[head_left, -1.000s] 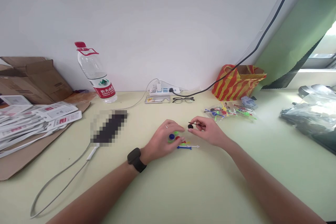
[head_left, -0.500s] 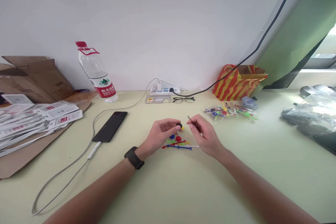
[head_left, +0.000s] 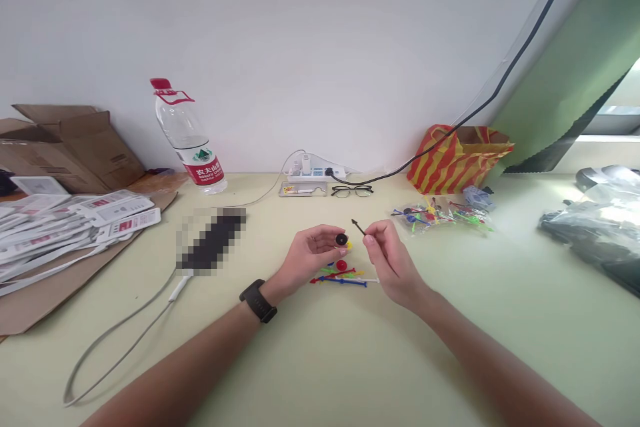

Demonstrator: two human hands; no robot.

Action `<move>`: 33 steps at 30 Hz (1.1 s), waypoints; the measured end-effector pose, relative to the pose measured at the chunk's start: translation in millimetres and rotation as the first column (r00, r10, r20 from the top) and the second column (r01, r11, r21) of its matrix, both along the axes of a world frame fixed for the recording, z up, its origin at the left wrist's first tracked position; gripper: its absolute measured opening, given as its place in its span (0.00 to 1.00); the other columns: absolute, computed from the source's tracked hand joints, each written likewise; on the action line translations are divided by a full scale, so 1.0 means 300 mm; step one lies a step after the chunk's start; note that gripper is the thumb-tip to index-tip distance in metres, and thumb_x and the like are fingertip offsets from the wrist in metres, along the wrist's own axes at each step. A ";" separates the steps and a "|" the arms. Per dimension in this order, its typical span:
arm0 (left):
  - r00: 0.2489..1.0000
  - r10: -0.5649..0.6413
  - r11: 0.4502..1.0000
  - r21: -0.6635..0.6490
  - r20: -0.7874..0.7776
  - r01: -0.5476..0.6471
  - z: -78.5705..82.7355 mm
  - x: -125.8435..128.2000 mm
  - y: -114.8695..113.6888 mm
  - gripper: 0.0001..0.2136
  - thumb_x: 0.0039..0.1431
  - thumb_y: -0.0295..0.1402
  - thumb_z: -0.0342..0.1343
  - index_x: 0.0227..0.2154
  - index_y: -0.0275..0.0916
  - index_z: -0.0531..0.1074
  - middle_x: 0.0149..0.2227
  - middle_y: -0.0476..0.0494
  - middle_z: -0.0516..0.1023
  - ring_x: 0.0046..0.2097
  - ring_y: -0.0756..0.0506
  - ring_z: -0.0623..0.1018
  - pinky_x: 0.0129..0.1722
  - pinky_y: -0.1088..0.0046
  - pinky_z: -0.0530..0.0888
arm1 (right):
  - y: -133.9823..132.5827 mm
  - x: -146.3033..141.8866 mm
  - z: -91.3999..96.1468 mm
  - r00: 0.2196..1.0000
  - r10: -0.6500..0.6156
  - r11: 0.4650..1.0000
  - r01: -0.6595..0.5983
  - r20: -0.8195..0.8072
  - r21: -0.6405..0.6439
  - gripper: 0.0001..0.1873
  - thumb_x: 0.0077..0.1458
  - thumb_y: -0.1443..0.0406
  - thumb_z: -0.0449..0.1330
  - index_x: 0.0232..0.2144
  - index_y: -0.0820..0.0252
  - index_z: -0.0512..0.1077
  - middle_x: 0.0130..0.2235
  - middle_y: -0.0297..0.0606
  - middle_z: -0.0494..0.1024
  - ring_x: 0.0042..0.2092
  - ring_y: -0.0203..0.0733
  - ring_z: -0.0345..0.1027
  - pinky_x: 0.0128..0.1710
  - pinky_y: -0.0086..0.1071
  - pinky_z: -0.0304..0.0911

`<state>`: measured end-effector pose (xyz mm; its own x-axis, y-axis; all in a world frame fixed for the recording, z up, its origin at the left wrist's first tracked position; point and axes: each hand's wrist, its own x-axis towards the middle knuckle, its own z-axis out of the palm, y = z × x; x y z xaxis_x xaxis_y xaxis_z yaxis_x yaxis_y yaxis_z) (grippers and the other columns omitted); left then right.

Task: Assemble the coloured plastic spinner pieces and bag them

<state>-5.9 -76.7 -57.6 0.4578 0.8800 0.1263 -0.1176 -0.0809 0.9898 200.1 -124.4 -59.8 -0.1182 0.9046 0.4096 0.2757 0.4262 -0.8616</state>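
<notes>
Between the thumb and fingers of my left hand (head_left: 309,257) is a small round black disc (head_left: 341,239), its face turned toward me. My right hand (head_left: 395,260) pinches a thin black plastic arrow (head_left: 358,226), its pointed head up and to the left, apart from the disc. Below the hands, a red disc (head_left: 341,265) lies on the table beside a blue one that my left hand partly hides. A yellow piece (head_left: 349,246) shows just behind my left fingertips. Several coloured plastic arrows (head_left: 345,281), blue, red, green and white among them, lie in a loose pile.
Clear bags of similar coloured parts (head_left: 423,215) lie right of my hands, before a striped bag (head_left: 457,160). Glasses (head_left: 352,191) and a power strip (head_left: 315,173) sit at the back. A blurred-out phone (head_left: 215,240), its cable and a tilted water bottle (head_left: 200,163) are leftward.
The black arrow in my right hand has swung so that its head and shaft show more plainly. My left hand has tilted the black disc to face me and covers more of the blue disc.
</notes>
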 end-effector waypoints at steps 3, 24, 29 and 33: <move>1.000 -0.017 0.999 0.041 -0.019 0.018 0.016 0.004 -0.009 0.20 0.53 0.35 0.73 0.47 0.36 0.79 0.45 0.37 0.83 0.44 0.42 0.83 0.48 0.62 0.81 | -0.004 -0.014 0.013 0.998 0.030 0.997 -0.033 0.055 0.065 0.09 0.73 0.59 0.49 0.44 0.54 0.66 0.35 0.35 0.68 0.32 0.39 0.61 0.31 0.34 0.59; 0.981 0.007 0.951 0.305 -0.192 0.053 0.039 -0.006 -0.015 0.13 0.62 0.39 0.66 0.45 0.37 0.81 0.44 0.37 0.84 0.44 0.41 0.82 0.48 0.64 0.79 | 0.005 -0.019 -0.023 0.987 -0.031 0.980 -0.001 0.157 0.201 0.03 0.70 0.62 0.53 0.42 0.52 0.65 0.39 0.39 0.73 0.37 0.43 0.70 0.38 0.38 0.70; 0.975 0.046 0.933 0.359 -0.219 0.037 0.038 -0.011 -0.012 0.12 0.63 0.39 0.64 0.43 0.36 0.79 0.40 0.39 0.83 0.41 0.43 0.82 0.44 0.66 0.79 | 0.004 -0.021 -0.013 0.993 -0.015 0.986 -0.005 0.116 0.166 0.04 0.70 0.62 0.53 0.44 0.53 0.67 0.42 0.40 0.75 0.41 0.44 0.71 0.42 0.39 0.70; 0.978 0.044 0.944 0.330 -0.203 0.026 0.036 -0.013 -0.006 0.12 0.62 0.39 0.65 0.42 0.35 0.80 0.40 0.39 0.84 0.41 0.43 0.82 0.44 0.66 0.79 | 0.011 -0.019 -0.010 1.000 0.004 0.996 -0.005 0.014 0.087 0.07 0.69 0.59 0.56 0.46 0.54 0.67 0.41 0.40 0.74 0.41 0.44 0.71 0.43 0.39 0.70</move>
<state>-9.7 -78.5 -46.7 0.4966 0.8092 0.3140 0.0871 -0.4064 0.9095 194.3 -121.2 -62.9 -0.1283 0.8649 0.4852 0.2857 0.5008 -0.8171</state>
